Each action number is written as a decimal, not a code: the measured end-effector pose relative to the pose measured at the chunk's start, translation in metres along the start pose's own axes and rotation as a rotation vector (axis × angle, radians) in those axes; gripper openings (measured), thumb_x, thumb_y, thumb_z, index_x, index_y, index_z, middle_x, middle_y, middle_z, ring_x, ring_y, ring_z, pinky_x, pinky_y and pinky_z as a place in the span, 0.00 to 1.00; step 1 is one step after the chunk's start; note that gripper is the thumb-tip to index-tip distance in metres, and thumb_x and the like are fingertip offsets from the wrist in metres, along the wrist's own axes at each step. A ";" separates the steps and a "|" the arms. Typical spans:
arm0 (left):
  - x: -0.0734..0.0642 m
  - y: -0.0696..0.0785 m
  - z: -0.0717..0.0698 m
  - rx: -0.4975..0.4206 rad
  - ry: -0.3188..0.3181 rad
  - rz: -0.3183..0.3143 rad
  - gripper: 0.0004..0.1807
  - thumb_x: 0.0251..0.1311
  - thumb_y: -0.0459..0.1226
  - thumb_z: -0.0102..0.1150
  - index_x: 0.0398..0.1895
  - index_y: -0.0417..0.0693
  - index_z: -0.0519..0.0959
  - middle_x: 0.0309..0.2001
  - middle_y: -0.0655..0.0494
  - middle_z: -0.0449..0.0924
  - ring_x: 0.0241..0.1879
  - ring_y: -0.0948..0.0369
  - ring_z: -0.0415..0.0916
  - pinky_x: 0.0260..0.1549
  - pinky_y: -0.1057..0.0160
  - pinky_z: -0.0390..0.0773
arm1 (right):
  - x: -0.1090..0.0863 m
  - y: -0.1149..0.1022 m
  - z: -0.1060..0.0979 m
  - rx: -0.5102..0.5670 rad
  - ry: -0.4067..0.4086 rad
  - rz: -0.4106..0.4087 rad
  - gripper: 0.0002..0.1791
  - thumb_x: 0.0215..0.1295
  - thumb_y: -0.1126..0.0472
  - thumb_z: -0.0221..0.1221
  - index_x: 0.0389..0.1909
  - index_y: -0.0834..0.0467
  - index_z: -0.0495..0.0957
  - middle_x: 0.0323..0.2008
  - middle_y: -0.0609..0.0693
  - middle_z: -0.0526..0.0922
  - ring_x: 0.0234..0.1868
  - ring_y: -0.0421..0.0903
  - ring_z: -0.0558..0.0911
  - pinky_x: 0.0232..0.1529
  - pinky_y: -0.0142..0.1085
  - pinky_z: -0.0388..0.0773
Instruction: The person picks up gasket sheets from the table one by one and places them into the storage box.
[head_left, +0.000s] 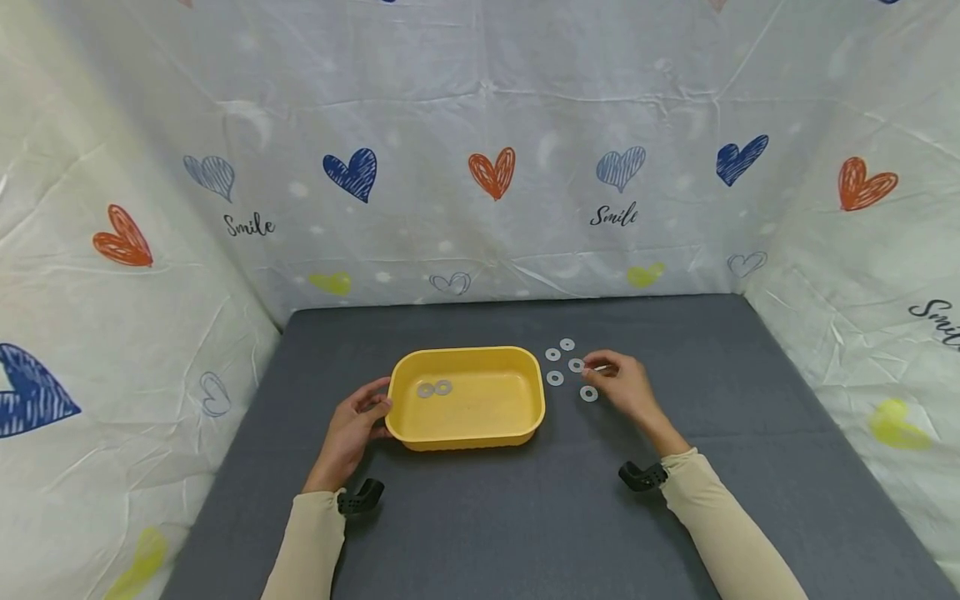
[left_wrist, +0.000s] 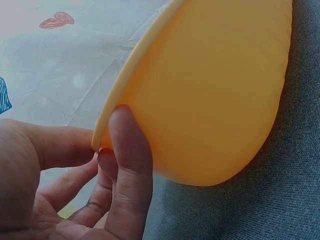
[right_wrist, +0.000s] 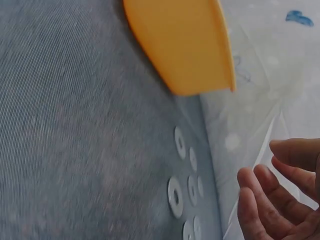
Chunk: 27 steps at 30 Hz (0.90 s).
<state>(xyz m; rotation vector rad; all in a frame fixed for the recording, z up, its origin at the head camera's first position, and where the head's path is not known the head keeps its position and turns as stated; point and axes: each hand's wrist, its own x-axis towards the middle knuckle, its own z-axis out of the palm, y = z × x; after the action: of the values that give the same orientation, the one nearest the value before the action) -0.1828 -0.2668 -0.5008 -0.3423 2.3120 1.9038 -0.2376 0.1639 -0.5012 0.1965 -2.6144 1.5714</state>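
Observation:
A yellow plastic tray [head_left: 480, 439] stands on the dark cloth, with two flat grey washers [head_left: 435, 388] inside on its left side. My left hand [head_left: 356, 429] grips the tray's left end; in the left wrist view, thumb and fingers pinch the yellow rim [left_wrist: 131, 60]. Right of the tray, several loose washers [head_left: 554, 378] lie flat on the cloth. Over the right edge of that group hovers my right hand [head_left: 618, 383], fingers bent loosely and thumb apart from them. No washer shows between its fingers [right_wrist: 270, 192] in the right wrist view.
Dark grey cloth [head_left: 495, 525] covers the table. White sheets printed with hearts [head_left: 491, 173] and the word Smile hang behind it and at both sides. Each wrist wears a black band [head_left: 642, 477] over a cream sleeve.

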 end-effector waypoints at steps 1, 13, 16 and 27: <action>0.000 0.000 0.000 -0.001 -0.002 0.003 0.26 0.71 0.39 0.55 0.71 0.56 0.66 0.56 0.41 0.70 0.37 0.58 0.78 0.34 0.63 0.83 | 0.001 0.003 -0.001 -0.027 0.016 -0.006 0.13 0.62 0.61 0.66 0.46 0.61 0.83 0.42 0.57 0.86 0.40 0.53 0.87 0.36 0.36 0.80; 0.000 0.000 0.000 0.018 0.020 -0.005 0.26 0.71 0.37 0.54 0.71 0.56 0.67 0.56 0.42 0.72 0.40 0.55 0.79 0.34 0.63 0.84 | 0.014 0.028 -0.020 -0.233 0.048 -0.033 0.15 0.61 0.58 0.68 0.46 0.61 0.84 0.40 0.57 0.83 0.40 0.52 0.83 0.38 0.39 0.77; 0.000 0.001 0.000 0.021 0.023 -0.004 0.26 0.71 0.37 0.54 0.71 0.56 0.67 0.55 0.42 0.72 0.40 0.55 0.79 0.34 0.63 0.84 | 0.017 0.032 -0.024 -0.260 0.040 -0.036 0.15 0.60 0.57 0.69 0.46 0.60 0.85 0.41 0.58 0.82 0.41 0.53 0.82 0.41 0.43 0.78; 0.001 -0.002 -0.001 0.013 0.013 0.008 0.26 0.70 0.37 0.55 0.70 0.55 0.67 0.55 0.41 0.72 0.40 0.55 0.79 0.35 0.62 0.84 | 0.022 0.044 -0.034 -0.343 -0.062 -0.028 0.20 0.57 0.56 0.70 0.50 0.59 0.85 0.38 0.57 0.82 0.38 0.50 0.78 0.39 0.41 0.73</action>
<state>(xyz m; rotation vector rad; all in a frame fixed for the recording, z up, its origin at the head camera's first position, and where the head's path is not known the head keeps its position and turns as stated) -0.1832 -0.2677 -0.5025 -0.3459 2.3370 1.8945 -0.2655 0.2124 -0.5204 0.2569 -2.8595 1.0999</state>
